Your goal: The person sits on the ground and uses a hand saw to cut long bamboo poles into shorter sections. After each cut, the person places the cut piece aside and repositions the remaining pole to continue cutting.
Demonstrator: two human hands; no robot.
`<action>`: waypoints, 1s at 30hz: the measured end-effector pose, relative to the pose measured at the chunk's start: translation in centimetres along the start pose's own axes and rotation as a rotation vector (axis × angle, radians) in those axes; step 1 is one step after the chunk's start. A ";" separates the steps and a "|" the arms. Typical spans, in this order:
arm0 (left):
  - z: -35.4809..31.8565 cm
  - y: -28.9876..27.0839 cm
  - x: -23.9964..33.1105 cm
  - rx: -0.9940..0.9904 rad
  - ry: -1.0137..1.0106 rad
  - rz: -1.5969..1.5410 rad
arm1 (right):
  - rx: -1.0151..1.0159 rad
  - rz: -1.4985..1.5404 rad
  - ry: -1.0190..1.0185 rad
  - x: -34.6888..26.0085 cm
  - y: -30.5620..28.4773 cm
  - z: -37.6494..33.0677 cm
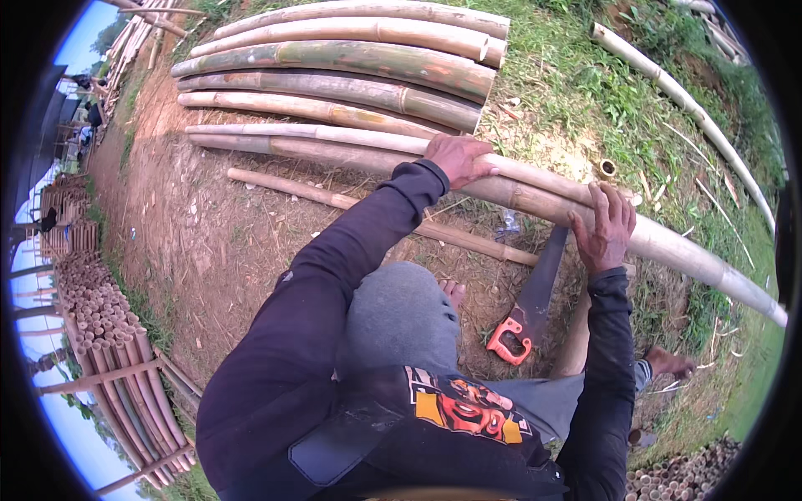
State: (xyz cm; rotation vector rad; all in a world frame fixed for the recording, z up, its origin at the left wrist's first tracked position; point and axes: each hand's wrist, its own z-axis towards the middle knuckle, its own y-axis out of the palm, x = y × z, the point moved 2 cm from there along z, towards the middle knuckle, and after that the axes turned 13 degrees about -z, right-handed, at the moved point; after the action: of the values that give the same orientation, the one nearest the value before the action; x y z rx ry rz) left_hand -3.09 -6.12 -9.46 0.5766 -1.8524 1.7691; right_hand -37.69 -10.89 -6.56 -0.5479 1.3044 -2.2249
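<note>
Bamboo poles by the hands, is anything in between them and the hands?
Nothing that I can see: the bare left hand and right hand touch the bamboo poles directly. The orange-handled saw is on the near side, not between.

Brown dirt (217, 242) meets green grass (603, 93) beneath bright blue sky (82, 43).
</note>
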 end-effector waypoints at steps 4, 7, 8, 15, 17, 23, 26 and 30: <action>0.4 0.2 0.0 -0.013 -0.021 0.067 | -0.236 0.282 0.068 -4.3 -3.0 -12.3; 0.8 0.1 0.2 -0.056 -0.053 0.057 | -0.800 0.229 0.154 -8.2 -3.7 -23.1; 0.9 0.3 0.2 -0.080 -0.098 0.070 | -0.873 0.214 0.161 -9.3 -3.8 -26.0; 1.3 2.0 0.1 -0.058 -0.060 0.129 | -0.880 0.038 -0.061 -14.0 0.1 -30.7; 1.4 2.1 0.0 -0.059 -0.035 0.146 | -0.957 0.033 -0.046 -14.2 0.1 -29.8; 2.3 2.2 -0.9 -0.151 -0.145 0.139 | -0.550 0.370 0.212 -10.9 -11.0 -28.2; 2.8 2.1 -1.4 -0.161 -0.173 0.114 | -0.492 0.656 0.535 -7.7 -18.4 -28.3; 3.0 2.3 -1.5 -0.173 -0.218 0.105 | -0.142 0.740 0.878 -5.3 -27.2 -29.3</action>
State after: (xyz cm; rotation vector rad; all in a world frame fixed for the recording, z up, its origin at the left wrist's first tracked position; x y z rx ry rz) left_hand -3.54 -8.99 -12.22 0.6365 -2.1957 1.6427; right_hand -55.98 23.63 3.46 0.8598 1.6872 -1.7350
